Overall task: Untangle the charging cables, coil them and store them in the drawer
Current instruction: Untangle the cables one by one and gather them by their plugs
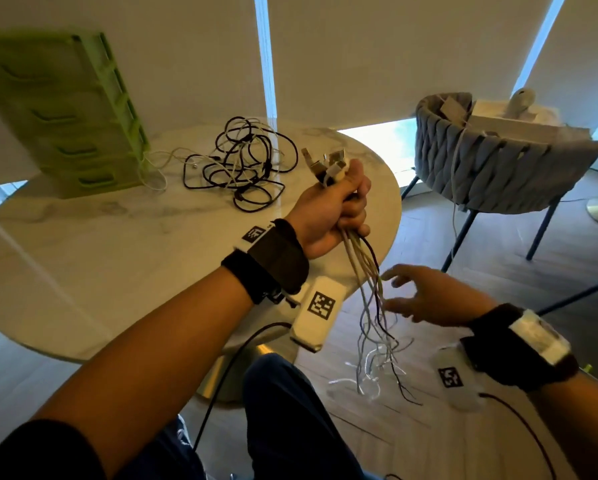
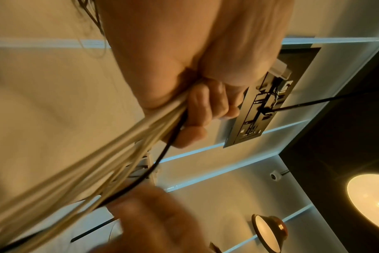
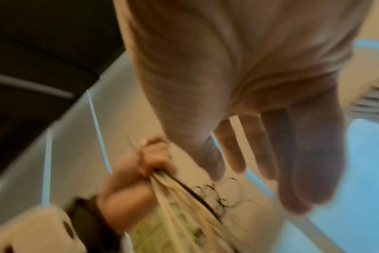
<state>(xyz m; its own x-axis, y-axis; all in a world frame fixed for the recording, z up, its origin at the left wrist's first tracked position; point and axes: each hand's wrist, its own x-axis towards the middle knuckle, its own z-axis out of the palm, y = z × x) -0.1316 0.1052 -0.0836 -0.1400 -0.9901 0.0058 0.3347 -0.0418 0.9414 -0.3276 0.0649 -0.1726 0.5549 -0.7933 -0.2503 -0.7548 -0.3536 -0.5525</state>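
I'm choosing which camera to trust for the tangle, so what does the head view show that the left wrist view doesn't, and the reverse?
Only the head view shows the tangled pile of cables on the marble table, the green drawer unit, the connector ends above the fist, and the grey chair.

Only the left wrist view shows ceiling lamps.

Both show the left hand gripping the cable bundle, with the open right hand beside the hanging strands.

home living room: marble table, woven armchair, window blinds, wood floor.
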